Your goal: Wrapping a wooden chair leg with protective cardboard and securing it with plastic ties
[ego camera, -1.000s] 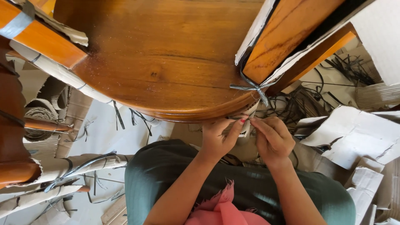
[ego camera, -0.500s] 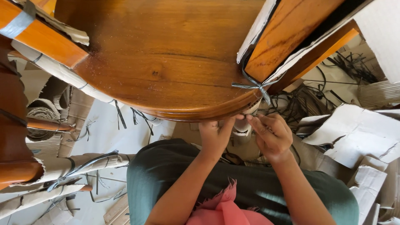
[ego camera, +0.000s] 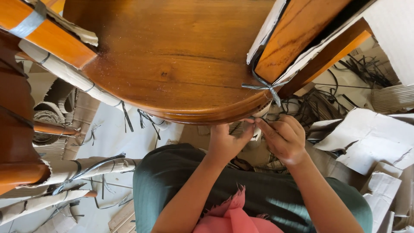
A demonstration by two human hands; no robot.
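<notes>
A polished wooden chair seat [ego camera: 172, 60] fills the upper middle. Under its front edge, my left hand [ego camera: 226, 142] and my right hand [ego camera: 284, 138] meet at a chair leg wrapped in white corrugated cardboard [ego camera: 256, 129]. Both hands pinch the wrapping there, fingertips close together, partly hidden by the seat's rim. A grey plastic strap knot [ego camera: 265, 88] ties cardboard around the wooden rail [ego camera: 297, 39] just above my hands.
Torn cardboard pieces [ego camera: 366, 138] and cut black straps [ego camera: 362, 69] litter the floor at right. Another wrapped wooden part [ego camera: 47, 47] crosses the upper left, and wrapped legs [ego camera: 64, 172] lie at lower left. My green-clad lap [ego camera: 172, 181] is below.
Both hands have moved up slightly, tucking closer under the seat's rim. My right hand's fingers have curled tighter over the wrapping.
</notes>
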